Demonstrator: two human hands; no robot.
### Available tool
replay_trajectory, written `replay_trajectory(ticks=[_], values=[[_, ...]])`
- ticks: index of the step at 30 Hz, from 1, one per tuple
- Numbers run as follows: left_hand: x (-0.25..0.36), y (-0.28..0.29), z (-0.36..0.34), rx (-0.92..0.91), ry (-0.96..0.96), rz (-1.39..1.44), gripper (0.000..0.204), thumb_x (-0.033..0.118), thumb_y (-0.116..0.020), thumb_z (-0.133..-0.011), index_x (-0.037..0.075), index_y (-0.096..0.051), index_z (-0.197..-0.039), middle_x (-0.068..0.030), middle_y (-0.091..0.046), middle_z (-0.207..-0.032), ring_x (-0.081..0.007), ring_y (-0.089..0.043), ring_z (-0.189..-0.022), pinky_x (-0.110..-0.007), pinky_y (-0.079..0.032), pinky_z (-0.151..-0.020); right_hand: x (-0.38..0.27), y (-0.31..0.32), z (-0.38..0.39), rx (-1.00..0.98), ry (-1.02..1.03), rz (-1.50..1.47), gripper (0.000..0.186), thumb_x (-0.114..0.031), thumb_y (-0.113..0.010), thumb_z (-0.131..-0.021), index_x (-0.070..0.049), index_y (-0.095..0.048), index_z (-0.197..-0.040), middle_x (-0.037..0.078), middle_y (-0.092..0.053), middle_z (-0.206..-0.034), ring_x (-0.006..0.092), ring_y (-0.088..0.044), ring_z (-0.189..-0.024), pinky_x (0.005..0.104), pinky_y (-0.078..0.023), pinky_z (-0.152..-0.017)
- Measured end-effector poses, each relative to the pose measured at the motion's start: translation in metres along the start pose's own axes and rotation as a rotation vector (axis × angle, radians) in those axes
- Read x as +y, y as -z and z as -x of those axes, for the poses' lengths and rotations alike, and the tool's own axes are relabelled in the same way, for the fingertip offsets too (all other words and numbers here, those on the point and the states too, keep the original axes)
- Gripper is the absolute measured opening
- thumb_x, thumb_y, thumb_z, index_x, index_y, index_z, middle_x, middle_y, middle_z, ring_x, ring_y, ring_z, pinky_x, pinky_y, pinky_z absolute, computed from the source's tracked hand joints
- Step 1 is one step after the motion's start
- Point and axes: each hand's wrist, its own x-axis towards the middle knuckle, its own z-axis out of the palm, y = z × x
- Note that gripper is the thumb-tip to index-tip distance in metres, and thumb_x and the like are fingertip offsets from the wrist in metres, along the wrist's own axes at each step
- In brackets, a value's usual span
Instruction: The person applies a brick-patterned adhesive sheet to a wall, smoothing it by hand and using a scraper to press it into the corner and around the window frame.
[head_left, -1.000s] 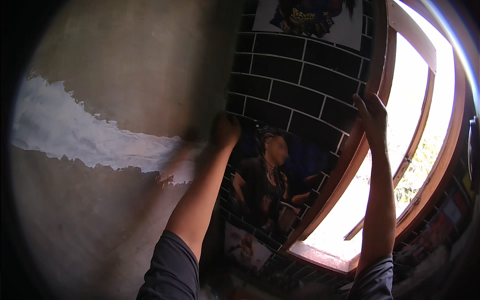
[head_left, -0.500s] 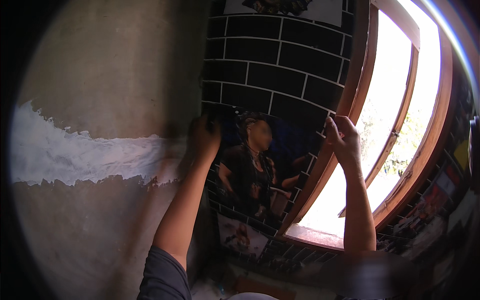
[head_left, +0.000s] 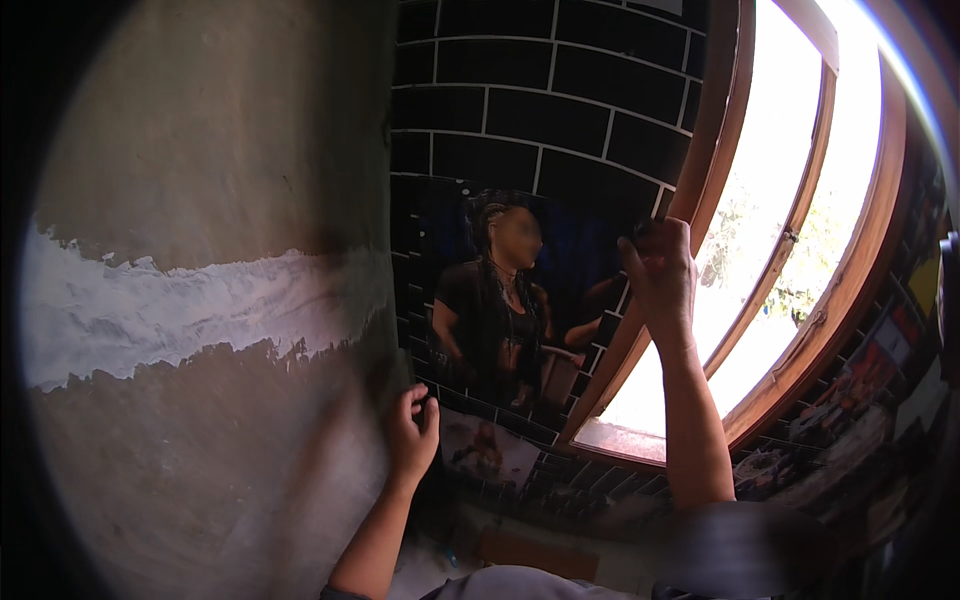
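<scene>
A glossy photo print of a person in black with braided hair lies against a black brick-patterned wall. My right hand is at the print's right edge, beside the wooden window frame. Its fingers are curled in, and shadow hides what is between them. My left hand is lower, by the corner where the grey wall meets the black one, near the print's lower left. Its fingers are bent and drawn together; I cannot make out anything in them.
A wooden window frame with bright glass stands at the right. A band of white plaster crosses the grey wall. A smaller picture is below the print. More brick pattern and pictures cover the wall at far right.
My left hand has dropped from the print's upper left edge to below its lower left. My right hand has shifted slightly left, staying near the right edge. The view has tilted a little.
</scene>
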Motion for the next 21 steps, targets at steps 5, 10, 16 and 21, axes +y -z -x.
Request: replay_trajectory(ticks=[5,10,16,21], values=[[-0.025,0.002,0.049,-0.063,0.131,0.046,0.025,0.014,-0.063,-0.098,0.000,-0.058,-0.119,-0.0122,-0.066,-0.117,-0.0214,-0.065,-0.106,-0.034,-0.052,-0.089,0.018,-0.005,0.001,0.005,-0.007,0.324,0.023,-0.017,-0.071,-0.090,-0.004,-0.055,-0.100,0.011,-0.065,-0.088,0.0254,-0.068,-0.084,0.0403,-0.053,-0.077],[-0.036,0.005,0.072,-0.088,0.188,0.035,0.021,0.013,-0.062,-0.099,-0.001,-0.060,-0.115,-0.0108,-0.067,-0.114,-0.0187,-0.066,-0.103,-0.031,-0.052,-0.086,0.014,-0.017,0.009,0.064,0.069,0.137,0.020,-0.014,-0.068,-0.093,-0.004,-0.051,-0.095,0.013,-0.064,-0.084,0.0228,-0.068,-0.071,0.0373,-0.053,-0.063],[-0.025,0.003,0.081,-0.125,0.235,0.077,0.020,0.013,-0.062,-0.099,-0.001,-0.061,-0.114,-0.0096,-0.067,-0.111,-0.0171,-0.066,-0.101,-0.030,-0.052,-0.085,0.010,-0.027,0.012,0.115,-0.047,-0.382,0.020,-0.012,-0.067,-0.095,-0.003,-0.051,-0.100,0.013,-0.062,-0.081,0.0166,-0.064,-0.056,0.0306,-0.050,-0.047],[-0.022,-0.003,0.087,-0.157,0.244,0.098,0.019,0.013,-0.061,-0.100,0.000,-0.061,-0.114,-0.0088,-0.067,-0.109,-0.0159,-0.065,-0.099,-0.030,-0.052,-0.084,0.004,-0.032,0.022,0.039,0.023,-0.132,0.015,-0.006,-0.069,-0.089,-0.002,-0.060,-0.101,0.011,-0.061,-0.086,0.0208,-0.063,-0.072,0.0325,-0.053,-0.063]])
